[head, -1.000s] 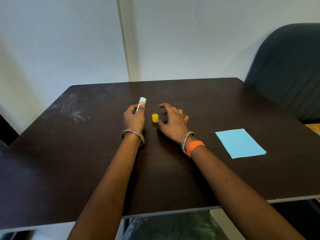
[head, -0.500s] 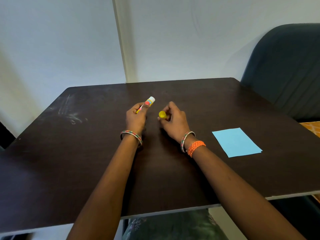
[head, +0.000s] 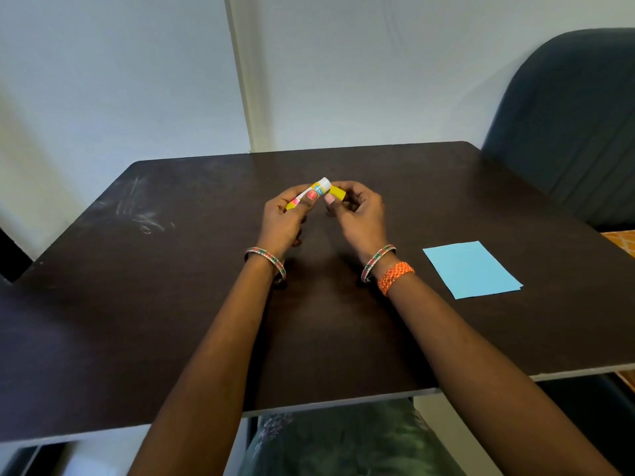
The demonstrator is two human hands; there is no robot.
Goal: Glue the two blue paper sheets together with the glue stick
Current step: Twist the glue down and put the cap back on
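A dark brown rectangular wooden table [head: 144, 321] fills most of the view, its far edge against a pale wall [head: 103, 80] and faint whitish scuff marks near its far left corner. Beyond the far right corner stands a dark blue-grey upholstered chair [head: 567, 132], its back rising above the table's right edge. Two bare forearms reach in from the near edge toward the middle of the table. Near the right edge, closer to the near side than the far one, a stack of light blue rectangular paper sheets [head: 470, 269] lies flat, a sliver of the lower sheet showing past the upper one at the near right corner of the stack; it is well apart from both hands. The left hand [head: 285, 218] is raised above the table's centre with its fingers and thumb curled round a small white glue stick with a yellow base and coloured label [head: 314, 194], which is tilted so its open white end points up and to the right. The right hand [head: 357, 214], just beside it, pinches a small yellow cylindrical plastic cap [head: 337, 192] between thumb and fingertips, the cap close against the stick's white end; whether they touch cannot be told. Each wrist wears a thin multicoloured beaded bangle [head: 266, 261], and the right wrist also carries an orange braided band [head: 395, 276].
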